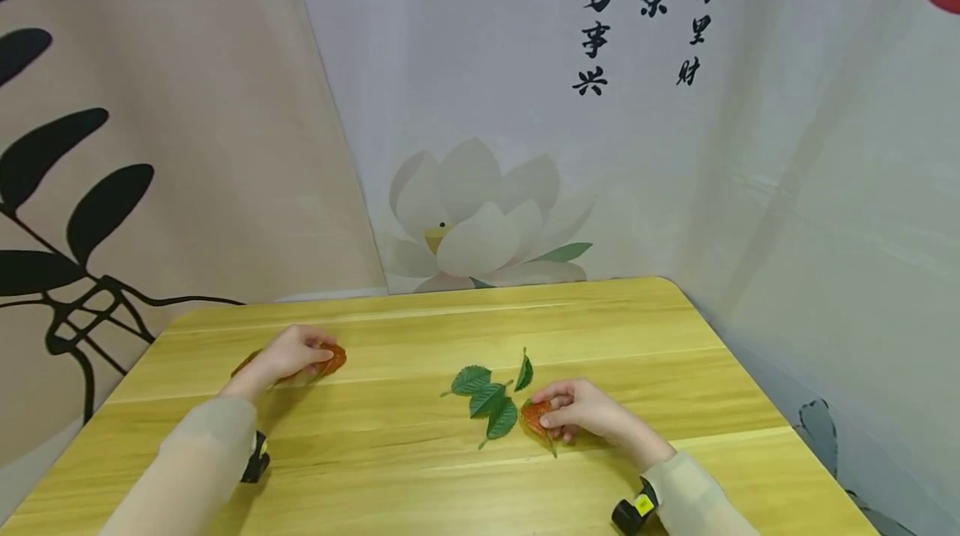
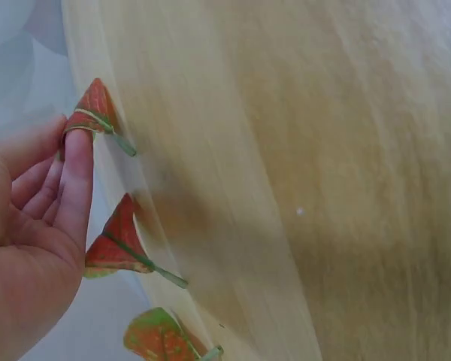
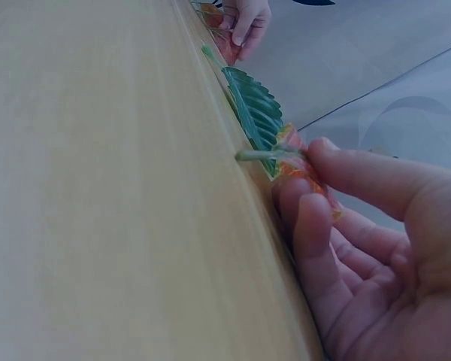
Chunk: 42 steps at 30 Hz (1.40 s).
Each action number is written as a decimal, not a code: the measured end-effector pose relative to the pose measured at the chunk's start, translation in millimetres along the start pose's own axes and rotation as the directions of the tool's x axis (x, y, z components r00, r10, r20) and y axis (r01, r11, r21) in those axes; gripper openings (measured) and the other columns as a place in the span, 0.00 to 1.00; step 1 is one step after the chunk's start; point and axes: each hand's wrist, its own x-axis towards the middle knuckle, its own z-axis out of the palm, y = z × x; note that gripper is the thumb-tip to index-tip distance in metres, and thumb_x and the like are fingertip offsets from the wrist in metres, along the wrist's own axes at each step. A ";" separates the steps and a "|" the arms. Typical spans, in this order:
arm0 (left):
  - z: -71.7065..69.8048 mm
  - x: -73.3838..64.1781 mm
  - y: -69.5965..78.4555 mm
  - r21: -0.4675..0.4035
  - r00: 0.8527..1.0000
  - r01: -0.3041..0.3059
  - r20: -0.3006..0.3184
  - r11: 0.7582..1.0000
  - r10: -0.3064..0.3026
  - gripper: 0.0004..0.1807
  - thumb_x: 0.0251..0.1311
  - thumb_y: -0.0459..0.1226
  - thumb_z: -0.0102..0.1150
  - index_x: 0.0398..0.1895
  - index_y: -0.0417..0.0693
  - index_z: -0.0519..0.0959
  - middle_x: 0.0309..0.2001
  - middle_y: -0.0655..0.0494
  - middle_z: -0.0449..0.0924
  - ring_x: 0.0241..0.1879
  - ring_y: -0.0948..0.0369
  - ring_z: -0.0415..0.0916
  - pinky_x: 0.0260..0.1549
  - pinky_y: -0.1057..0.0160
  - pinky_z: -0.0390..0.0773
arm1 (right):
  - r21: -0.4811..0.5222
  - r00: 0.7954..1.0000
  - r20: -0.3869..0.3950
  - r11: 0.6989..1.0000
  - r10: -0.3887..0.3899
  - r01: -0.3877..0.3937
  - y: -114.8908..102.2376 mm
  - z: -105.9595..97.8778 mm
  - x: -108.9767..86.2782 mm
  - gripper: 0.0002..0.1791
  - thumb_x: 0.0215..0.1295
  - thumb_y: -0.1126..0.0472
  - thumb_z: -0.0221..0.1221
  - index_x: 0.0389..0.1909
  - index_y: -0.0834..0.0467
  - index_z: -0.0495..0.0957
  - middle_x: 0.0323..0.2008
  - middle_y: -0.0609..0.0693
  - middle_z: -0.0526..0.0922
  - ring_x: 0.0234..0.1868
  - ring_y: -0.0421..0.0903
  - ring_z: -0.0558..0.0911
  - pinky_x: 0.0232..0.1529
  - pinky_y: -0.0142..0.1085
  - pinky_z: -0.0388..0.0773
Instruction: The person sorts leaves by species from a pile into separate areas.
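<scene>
On the left part of the table my left hand (image 1: 291,351) pinches a red leaf (image 1: 334,359) between thumb and fingers. The left wrist view shows this leaf (image 2: 96,105) folded, with a green stem. Two more red-and-green leaves lie below it there, one red leaf (image 2: 122,244) and one greener leaf (image 2: 159,335). In the head view, part of a red leaf (image 1: 244,363) peeks out behind the left wrist. My right hand (image 1: 583,414) pinches an orange-red leaf (image 1: 535,417) by its edge. Several serrated green leaves (image 1: 487,399) lie just left of it.
The yellow wood-grain table (image 1: 390,469) has a rounded far corner at the right. Behind it hangs a pale curtain (image 1: 480,61) printed with dark characters and a lotus. Both wrists wear a small black camera (image 1: 633,511).
</scene>
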 end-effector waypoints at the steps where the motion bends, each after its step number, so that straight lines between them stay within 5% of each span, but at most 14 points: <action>1: -0.3 0.4 -0.5 0.016 1.000 -0.001 0.004 1.000 0.001 0.19 0.64 0.29 0.57 0.54 0.24 0.74 0.44 0.34 0.79 0.29 0.54 0.80 0.29 0.57 0.81 | -0.001 1.000 0.000 1.000 -0.001 0.001 0.0 0.0 0.1 0.22 0.59 0.68 0.66 0.54 0.71 0.76 0.28 0.51 0.79 0.23 0.43 0.79 0.21 0.31 0.77; 16: 4.7 -0.8 8.6 0.254 1.000 -0.012 0.030 0.967 0.005 0.12 0.62 0.26 0.56 0.47 0.31 0.82 0.33 0.43 0.83 0.20 0.60 0.71 0.20 0.64 0.72 | -0.009 1.000 0.005 1.000 -0.017 0.017 -2.2 0.6 -0.6 0.22 0.59 0.68 0.65 0.54 0.71 0.75 0.27 0.52 0.79 0.23 0.43 0.79 0.20 0.30 0.76; 23: 9.2 -1.9 6.1 0.188 0.995 0.066 0.063 0.980 -0.080 0.22 0.60 0.30 0.63 0.57 0.28 0.76 0.17 0.54 0.76 0.13 0.63 0.67 0.16 0.65 0.70 | -0.006 1.000 0.006 1.000 -0.018 0.018 -2.7 0.2 -1.6 0.23 0.59 0.68 0.66 0.54 0.71 0.75 0.27 0.53 0.80 0.23 0.43 0.79 0.20 0.30 0.76; 33: 9.7 -12.7 3.0 0.043 0.989 0.116 0.084 0.992 -0.119 0.30 0.64 0.31 0.59 0.68 0.32 0.65 0.21 0.49 0.76 0.16 0.61 0.71 0.16 0.63 0.75 | -0.002 1.000 -0.005 1.000 -0.014 0.014 -2.1 0.5 0.7 0.21 0.59 0.69 0.65 0.53 0.71 0.76 0.25 0.52 0.80 0.21 0.41 0.79 0.19 0.29 0.75; 39: 15.4 -16.8 0.2 -0.198 0.966 0.228 0.166 0.953 -0.196 0.32 0.69 0.32 0.54 0.73 0.36 0.56 0.16 0.50 0.73 0.12 0.64 0.69 0.13 0.68 0.72 | 0.019 1.000 -0.010 1.000 -0.003 0.003 0.0 1.2 -1.0 0.21 0.58 0.69 0.64 0.53 0.72 0.76 0.24 0.51 0.81 0.20 0.40 0.77 0.17 0.28 0.73; 42: 15.4 -18.4 -0.1 -0.238 0.967 0.225 0.173 0.945 -0.187 0.32 0.70 0.32 0.52 0.74 0.36 0.55 0.15 0.51 0.73 0.12 0.64 0.69 0.12 0.68 0.73 | 0.031 1.000 -0.012 0.999 -0.012 0.012 0.7 0.9 -0.9 0.21 0.59 0.68 0.64 0.53 0.72 0.76 0.23 0.50 0.80 0.19 0.39 0.76 0.17 0.27 0.72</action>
